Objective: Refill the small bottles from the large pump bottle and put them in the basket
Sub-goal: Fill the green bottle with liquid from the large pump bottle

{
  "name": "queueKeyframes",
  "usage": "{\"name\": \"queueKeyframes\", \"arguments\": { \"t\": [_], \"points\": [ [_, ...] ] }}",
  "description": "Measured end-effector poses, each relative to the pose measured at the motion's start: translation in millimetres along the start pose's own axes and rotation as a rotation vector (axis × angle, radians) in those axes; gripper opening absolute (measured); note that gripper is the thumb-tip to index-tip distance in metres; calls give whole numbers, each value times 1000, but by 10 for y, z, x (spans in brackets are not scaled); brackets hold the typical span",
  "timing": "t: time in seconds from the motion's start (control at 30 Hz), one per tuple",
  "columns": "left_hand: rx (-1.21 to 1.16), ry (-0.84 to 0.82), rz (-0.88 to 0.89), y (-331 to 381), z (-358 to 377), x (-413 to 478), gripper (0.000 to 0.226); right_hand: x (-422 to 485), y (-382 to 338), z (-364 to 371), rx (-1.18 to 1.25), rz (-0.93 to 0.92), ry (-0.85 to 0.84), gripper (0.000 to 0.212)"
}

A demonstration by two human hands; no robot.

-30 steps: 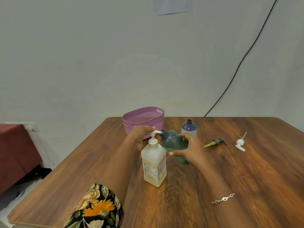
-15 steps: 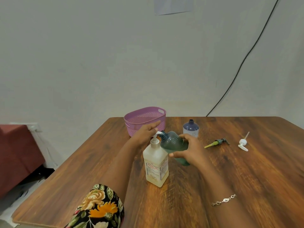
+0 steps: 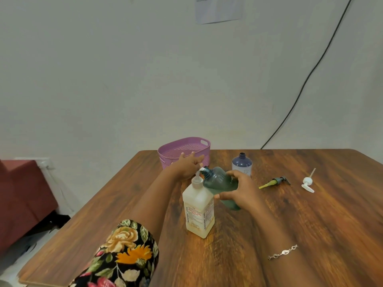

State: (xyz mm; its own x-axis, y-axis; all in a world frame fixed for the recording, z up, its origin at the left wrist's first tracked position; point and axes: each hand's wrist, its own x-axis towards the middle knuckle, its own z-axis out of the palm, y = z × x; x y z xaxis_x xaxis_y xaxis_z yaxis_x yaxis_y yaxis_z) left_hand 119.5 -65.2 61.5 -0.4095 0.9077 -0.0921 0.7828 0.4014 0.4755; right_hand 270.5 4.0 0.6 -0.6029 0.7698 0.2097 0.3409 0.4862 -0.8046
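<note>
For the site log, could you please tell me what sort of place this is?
Probably a plain room in a home or small office: a wood-grain table before a pale wall, a maroon padded seat at the left, and a paper sheet on the wall.

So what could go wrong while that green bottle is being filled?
The green bottle is held tilted by the right hand, its narrow mouth at the pump spout; a small slip could put liquid on the table. The left hand meets the large pump bottle only at its top, so it might tip.
</note>
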Motion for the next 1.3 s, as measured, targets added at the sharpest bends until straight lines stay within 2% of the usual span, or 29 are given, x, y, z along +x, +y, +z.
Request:
{"name": "queueKeyframes", "arguments": {
  "t": [0.13, 0.27, 0.53, 0.7, 0.77, 1.03, 1.13, 1.3],
  "points": [
    [92, -67, -19, 48, 22, 7, 44, -9, 31, 24, 11, -1, -9, 60],
    [91, -49, -8, 25, 81, -20, 44, -20, 58, 43, 13, -6, -5, 60],
    [235, 16, 3, -1, 66, 0, 49, 4, 15, -21, -1, -9, -13, 64],
    [210, 8, -29, 31, 137, -2, 45, -5, 53, 25, 21, -7, -8, 61],
    [268, 3, 1, -16, 159, 14, 43, -7, 67, 34, 12, -10, -4, 62],
    [499, 101, 26, 29, 73, 56, 58, 46, 17, -11, 1, -16, -11, 65],
    [500, 111, 48, 33, 103, 64, 58, 46, 20, -14, 6, -16, -10, 66],
    [437, 39, 29, -25, 187, 90, 57, 12, 82, 38, 2, -11, -20, 61]
  ]
}}
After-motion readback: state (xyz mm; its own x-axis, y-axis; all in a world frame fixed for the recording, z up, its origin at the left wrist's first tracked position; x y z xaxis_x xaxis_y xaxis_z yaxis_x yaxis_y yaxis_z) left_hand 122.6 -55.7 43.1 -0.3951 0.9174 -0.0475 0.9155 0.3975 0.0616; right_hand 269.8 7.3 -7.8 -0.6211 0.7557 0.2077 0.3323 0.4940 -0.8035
